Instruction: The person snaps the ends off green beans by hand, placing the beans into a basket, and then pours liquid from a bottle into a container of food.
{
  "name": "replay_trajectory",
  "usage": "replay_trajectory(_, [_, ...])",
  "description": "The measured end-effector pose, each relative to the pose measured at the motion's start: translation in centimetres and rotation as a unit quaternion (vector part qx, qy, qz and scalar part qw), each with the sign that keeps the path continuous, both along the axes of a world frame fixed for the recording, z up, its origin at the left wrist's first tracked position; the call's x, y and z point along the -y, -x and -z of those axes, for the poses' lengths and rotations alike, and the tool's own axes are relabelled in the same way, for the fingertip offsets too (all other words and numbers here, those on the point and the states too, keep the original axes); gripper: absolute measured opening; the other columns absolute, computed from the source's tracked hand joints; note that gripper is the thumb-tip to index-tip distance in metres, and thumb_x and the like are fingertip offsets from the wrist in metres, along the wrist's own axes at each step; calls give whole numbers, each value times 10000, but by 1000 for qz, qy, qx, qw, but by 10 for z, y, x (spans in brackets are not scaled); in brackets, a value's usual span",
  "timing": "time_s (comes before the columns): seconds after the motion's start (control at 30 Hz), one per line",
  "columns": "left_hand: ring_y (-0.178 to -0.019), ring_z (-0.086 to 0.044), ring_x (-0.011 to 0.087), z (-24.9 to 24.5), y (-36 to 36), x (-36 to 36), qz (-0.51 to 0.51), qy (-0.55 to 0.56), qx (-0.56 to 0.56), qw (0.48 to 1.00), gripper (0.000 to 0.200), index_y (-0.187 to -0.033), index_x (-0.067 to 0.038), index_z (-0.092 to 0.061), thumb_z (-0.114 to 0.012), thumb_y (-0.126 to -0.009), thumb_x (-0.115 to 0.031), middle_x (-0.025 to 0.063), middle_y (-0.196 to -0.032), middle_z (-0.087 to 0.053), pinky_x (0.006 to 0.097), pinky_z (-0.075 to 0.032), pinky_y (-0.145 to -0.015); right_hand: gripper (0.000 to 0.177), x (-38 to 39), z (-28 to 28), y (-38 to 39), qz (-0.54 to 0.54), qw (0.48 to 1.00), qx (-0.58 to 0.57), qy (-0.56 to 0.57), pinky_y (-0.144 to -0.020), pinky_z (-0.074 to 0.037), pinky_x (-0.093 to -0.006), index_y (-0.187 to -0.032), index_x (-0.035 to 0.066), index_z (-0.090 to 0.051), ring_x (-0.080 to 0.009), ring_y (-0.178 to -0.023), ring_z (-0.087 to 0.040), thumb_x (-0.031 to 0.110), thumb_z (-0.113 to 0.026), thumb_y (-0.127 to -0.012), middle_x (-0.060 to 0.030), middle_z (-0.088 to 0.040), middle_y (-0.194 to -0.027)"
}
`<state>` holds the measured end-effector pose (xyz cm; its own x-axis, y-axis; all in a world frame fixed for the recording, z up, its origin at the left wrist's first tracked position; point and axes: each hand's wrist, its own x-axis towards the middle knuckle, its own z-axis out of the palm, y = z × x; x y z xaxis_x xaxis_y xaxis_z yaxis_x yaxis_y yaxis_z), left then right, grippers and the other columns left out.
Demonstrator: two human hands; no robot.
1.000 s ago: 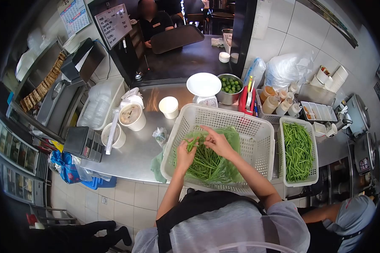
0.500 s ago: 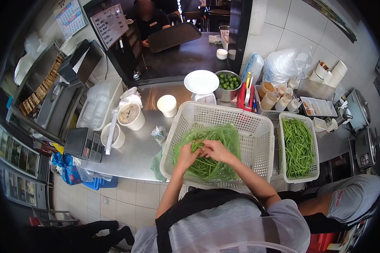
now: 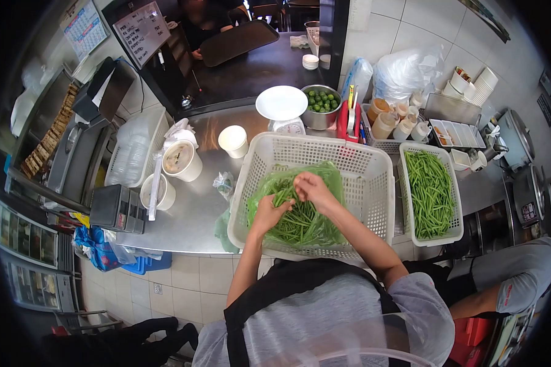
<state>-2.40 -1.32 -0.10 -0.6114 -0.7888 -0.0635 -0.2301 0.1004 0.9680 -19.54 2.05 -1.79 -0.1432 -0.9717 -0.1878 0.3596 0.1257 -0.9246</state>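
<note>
Gripping green beans (image 3: 300,220), left hand (image 3: 267,214) and right hand (image 3: 314,188) bend inward.

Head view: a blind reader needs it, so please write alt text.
The left hand and right hand meet over green beans heaped in a large white basket on a steel counter; a smaller basket of beans stands beside it.

Cannot tell whether left hand (image 3: 267,214) or right hand (image 3: 313,187) grips any green beans (image 3: 303,227), with finger ends hidden among the stalks. Too small to read: writing on whiteboard (image 3: 144,32) and calendar (image 3: 82,27). Cut off by the dark lens rim at lower right: co-worker's grey shirt (image 3: 520,278).
</note>
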Motion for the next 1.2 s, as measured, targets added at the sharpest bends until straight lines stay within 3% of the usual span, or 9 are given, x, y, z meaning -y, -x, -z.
replay_trajectory(0.13, [-476,-486,61,-18,0,-2,-37,-152,-79,984,163,-891,-11,-618,-589,-853,-167,36,-681,-617,209,-356,-398,251,1,0,12,-97,941,-324,-17,-518,-446,-231,-1048,-15,-556,-99,-639,-585,30,-579,-802,-67,-633,-826])
replay_trajectory(0.23, [-555,-547,80,-18,-7,7,-96,-201,-147,964,193,-929,-14,-594,-556,-878,-196,59,-747,-632,202,-398,-443,297,-13,3,3,-107,916,-372,102,-648,-479,-230,-1118,-5,-551,-138,-800,-622,62,-566,-830,-88,-635,-956])
replay_trajectory(0.27, [-590,-564,83,-16,-7,10,-115,-210,-170,956,202,-961,-24,-583,-556,-880,-207,65,-772,-637,197,-413,-467,346,-19,-3,-2,-126,983,-134,3,-711,-493,-251,-1177,9,-533,-164,-875,-627,91,-564,-842,-106,-628,-1025])
replay_trajectory(0.37, [-696,-602,105,-16,-9,13,-155,-250,-231,927,239,-1030,-35,-549,-551,-888,-227,86,-853,-639,199,-468,-553,323,-26,-39,-12,-190,979,-24,-70,-684,-502,-259,-1164,9,-536,-154,-825,-630,108,-552,-857,-110,-636,-989])
replay_trajectory(0.53, [-828,-617,166,-11,-13,9,-169,-284,-327,885,296,-1086,-13,-508,-538,-897,-240,140,-958,-615,248,-520,-684,127,-22,-18,-8,-97,989,-108,-8,-466,-439,-185,-784,-17,-627,-72,-506,-543,105,-630,-816,-37,-603,-653])
replay_trajectory(0.77, [-923,-600,187,-18,-11,-4,-195,-306,-413,835,272,-1093,-7,-479,-495,-921,-216,164,-1035,-582,247,-525,-750,107,-16,-25,1,-9,984,-159,76,-485,-441,-204,-791,-28,-600,-73,-534,-547,73,-625,-813,-55,-607,-664])
replay_trajectory(0.9, [-784,-597,117,-1,-21,6,-158,-421,-515,730,216,-1055,-42,-491,-497,-921,-210,125,-996,-580,215,-535,-672,75,-24,-58,-3,-119,977,-131,115,-578,-423,-196,-847,-12,-591,-57,-626,-518,63,-581,-850,-13,-576,-711])
replay_trajectory(1.1, [-623,-508,64,3,-34,9,-117,-481,-495,714,190,-1019,-96,-520,-539,-900,-243,5,-788,-563,189,-483,-552,111,-32,-65,-19,-149,979,-65,122,-570,-409,-186,-846,7,-595,-41,-627,-494,114,-574,-869,9,-562,-717])
replay_trajectory(1.2, [-601,-491,70,3,-34,5,-155,-466,-451,745,178,-988,-118,-528,-553,-891,-265,-13,-743,-544,200,-469,-541,89,-17,-40,-6,-111,883,-454,43,-604,-467,-335,-876,16,-601,-224,-655,-592,86,-556,-844,-83,-620,-747])
